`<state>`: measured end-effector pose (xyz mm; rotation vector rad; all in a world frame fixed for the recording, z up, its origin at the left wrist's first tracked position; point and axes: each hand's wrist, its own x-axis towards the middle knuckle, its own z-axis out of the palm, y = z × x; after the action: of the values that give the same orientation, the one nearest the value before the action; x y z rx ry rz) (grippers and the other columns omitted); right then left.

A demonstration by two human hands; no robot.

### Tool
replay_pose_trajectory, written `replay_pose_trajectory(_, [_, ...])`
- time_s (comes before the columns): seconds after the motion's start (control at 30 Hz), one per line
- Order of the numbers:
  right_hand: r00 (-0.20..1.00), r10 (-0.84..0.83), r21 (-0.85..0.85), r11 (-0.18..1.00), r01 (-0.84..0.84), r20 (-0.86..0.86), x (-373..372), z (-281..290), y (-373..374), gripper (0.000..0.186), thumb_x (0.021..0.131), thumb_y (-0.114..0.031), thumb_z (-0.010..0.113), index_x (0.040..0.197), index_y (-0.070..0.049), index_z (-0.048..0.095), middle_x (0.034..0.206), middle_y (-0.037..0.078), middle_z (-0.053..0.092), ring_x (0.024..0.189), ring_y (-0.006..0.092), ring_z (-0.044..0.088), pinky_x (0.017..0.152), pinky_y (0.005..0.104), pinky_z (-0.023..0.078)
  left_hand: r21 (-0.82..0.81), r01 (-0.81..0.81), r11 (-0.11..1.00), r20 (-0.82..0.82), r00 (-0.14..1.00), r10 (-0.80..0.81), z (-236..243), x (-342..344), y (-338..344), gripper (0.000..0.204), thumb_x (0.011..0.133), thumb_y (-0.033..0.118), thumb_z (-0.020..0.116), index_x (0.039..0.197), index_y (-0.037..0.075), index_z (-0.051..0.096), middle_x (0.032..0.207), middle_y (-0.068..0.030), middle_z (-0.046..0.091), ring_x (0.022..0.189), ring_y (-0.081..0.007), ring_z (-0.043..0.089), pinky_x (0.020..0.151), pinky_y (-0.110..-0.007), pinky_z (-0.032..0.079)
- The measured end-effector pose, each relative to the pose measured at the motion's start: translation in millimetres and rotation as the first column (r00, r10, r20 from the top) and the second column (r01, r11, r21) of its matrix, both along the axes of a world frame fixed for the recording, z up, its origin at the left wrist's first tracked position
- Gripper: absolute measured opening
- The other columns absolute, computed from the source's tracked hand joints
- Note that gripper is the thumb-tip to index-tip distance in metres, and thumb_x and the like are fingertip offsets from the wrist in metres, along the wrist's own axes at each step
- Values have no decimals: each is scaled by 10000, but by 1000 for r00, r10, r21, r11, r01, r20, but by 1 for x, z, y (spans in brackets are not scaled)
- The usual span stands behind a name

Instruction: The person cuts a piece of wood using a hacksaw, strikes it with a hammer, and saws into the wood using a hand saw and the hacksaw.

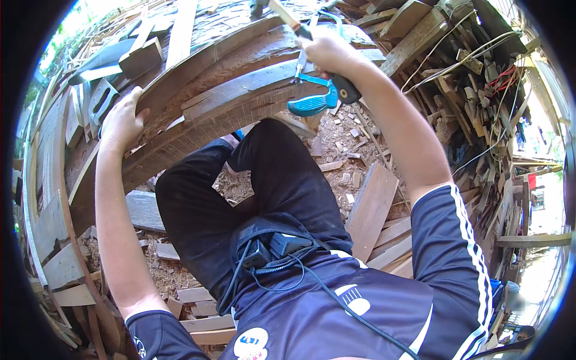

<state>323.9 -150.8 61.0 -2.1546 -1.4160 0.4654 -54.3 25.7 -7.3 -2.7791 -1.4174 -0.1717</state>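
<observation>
My right hand (331, 55) is raised at the top, wrapped round the dark grip of a hammer (284, 14). The hammer's head points up and left, partly cut by the picture's edge. Right below that hand is a hacksaw (313, 103) with a blue handle, resting against the wooden beam; part of its frame is hidden by the hand. On the left, my left hand (123, 120) grips the end of a curved wooden plank (204, 65), its thumb on the near side. A handsaw handle (103, 101) lies just beside my left hand.
A thick curved beam (240, 96) crosses in front of my bent knees. Wood chips (342, 135) and offcuts cover the ground, with a loose board (373, 204) near my right leg. Stacked scrap wood (462, 114) with loose cords rises at the right. A wood block (141, 57) stands upper left.
</observation>
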Motion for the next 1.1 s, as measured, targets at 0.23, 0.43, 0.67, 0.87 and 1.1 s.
replay_pose_trajectory(0.23, [948, -178, 730, 679, -75, 263, -32, 62, -1, 290, 1034, -243, 536, 1054, 37, 609, 860, 269, 678, 852, 447, 673, 736, 508, 503, 14, 25, 1000, 26, 999, -25, 0, -14, 9, 561, 942, 219, 657, 1445, 46, 481, 1376, -207, 600, 1283, -363, 562, 1073, -439, 447])
replay_pose_trajectory(0.43, [976, -110, 387, 922, 29, 190, -23, -1, 4, 322, 1015, -212, 488, 1033, 78, 626, 672, 210, 666, 583, 354, 682, 562, 460, 558, -12, 35, 999, 31, 999, -35, 7, -1, 5, 554, 939, 200, 659, 1433, 26, 480, 1357, -231, 603, 1272, -378, 566, 1061, -448, 453])
replay_pose_trajectory(0.67, [999, 1, -17, 1000, -1, 39, -6, 1, -1, 333, 1033, -287, 539, 1071, 41, 584, 658, 73, 587, 432, 144, 549, 387, 336, 470, 2, 32, 999, 26, 999, -32, 2, -1, 2, 551, 941, 196, 657, 1435, 29, 480, 1371, -221, 598, 1283, -370, 561, 1076, -446, 446])
replay_pose_trajectory(0.87, [936, -198, 620, 784, -27, 291, -6, 44, -2, 355, 1042, -284, 517, 1075, 62, 589, 855, 319, 668, 859, 503, 657, 737, 534, 505, 12, 57, 998, 44, 997, -57, -1, -10, 10, 547, 944, 192, 655, 1437, 37, 477, 1356, -220, 607, 1274, -373, 565, 1059, -455, 453])
replay_pose_trajectory(1.1, [994, -86, 52, 995, 82, 73, 8, -17, 2, 401, 1008, -263, 514, 1107, 122, 571, 716, 190, 676, 480, 264, 650, 447, 392, 543, 11, 41, 999, 48, 998, -42, 1, -5, 7, 559, 939, 176, 662, 1445, 38, 471, 1360, -222, 603, 1270, -377, 568, 1068, -455, 451])
